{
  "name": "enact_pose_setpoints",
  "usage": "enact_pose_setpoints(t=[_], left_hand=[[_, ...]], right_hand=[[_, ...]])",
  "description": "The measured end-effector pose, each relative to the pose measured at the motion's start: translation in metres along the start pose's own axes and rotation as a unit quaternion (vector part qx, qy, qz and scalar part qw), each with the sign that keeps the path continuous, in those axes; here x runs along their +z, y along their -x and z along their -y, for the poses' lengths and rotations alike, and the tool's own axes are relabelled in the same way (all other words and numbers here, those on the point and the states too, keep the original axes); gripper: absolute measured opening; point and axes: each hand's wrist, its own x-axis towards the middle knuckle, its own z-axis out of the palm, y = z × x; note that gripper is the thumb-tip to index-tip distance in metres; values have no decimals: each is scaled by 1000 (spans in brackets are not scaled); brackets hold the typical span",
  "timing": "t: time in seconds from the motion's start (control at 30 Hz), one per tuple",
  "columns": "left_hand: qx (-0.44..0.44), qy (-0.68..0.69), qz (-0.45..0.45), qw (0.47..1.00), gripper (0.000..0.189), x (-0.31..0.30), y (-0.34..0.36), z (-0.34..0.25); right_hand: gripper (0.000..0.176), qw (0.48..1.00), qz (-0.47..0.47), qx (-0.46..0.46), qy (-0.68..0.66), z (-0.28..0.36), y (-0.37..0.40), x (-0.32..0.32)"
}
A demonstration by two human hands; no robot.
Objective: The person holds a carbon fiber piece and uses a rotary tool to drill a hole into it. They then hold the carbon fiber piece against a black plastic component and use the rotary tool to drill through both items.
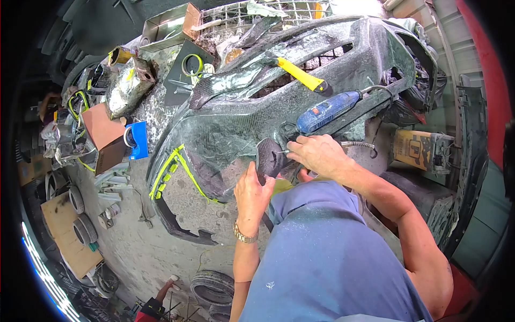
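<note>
My left hand (252, 193), with a metal-band watch at the wrist, grips the lower edge of a small curved dark carbon-fibre piece (266, 157). Beside that piece, my right hand (320, 154) is closed, its fingertips pinching a thin light rod whose kind I cannot make out. Both hands are close to my body, at the near edge of a large dusty carbon-weave car bumper (241, 119). A blue corded power tool (328, 111) rests on the bumper just beyond my right hand. Farther off lies a yellow-handled tool (300, 74).
Yellow-green tape (166, 172) marks the bumper's left opening. A tape roll (192, 65), a metal can (129, 88) and a blue card (138, 140) lie to the left. Tires (212, 288) stand on the floor, near another person's arm (165, 290). A yellow box (413, 150) is at right.
</note>
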Motion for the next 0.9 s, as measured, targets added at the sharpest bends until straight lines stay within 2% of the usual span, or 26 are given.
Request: enact_pose_setpoints(t=[0.43,0.6,0.9], left_hand=[[8,-15,-6,1000,52,3,1,2],[18,-14,-35,999,50,-1,4,-6],[-5,5,0,1000,51,-1,-1,-2]], right_hand=[[25,999,29,10,15,3,-3,-3],[25,1000,21,7,7,3,1,-4],[26,999,13,30,-19,4,8,-9]])
